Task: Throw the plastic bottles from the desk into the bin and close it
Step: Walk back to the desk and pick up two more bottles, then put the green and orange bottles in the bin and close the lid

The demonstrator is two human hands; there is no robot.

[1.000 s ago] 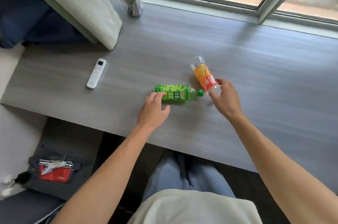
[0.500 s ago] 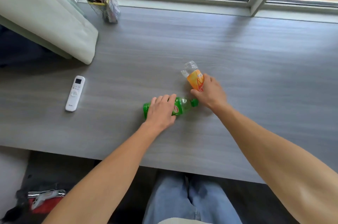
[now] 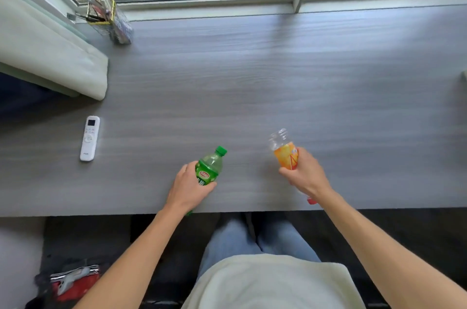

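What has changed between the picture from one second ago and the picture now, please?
The left hand closed around the green bottle, and the right hand around the orange bottle. Both bottles, lying close together before, are now lifted, tilted and apart, nearer the desk's front edge. The white remote and the pen holder stayed in place.

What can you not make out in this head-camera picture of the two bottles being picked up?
- Bin: nowhere in the head view.
- Green bottle base: hidden under left hand.
- Orange bottle lower half: covered by right hand.
- Both labels' print: too small, blurred.
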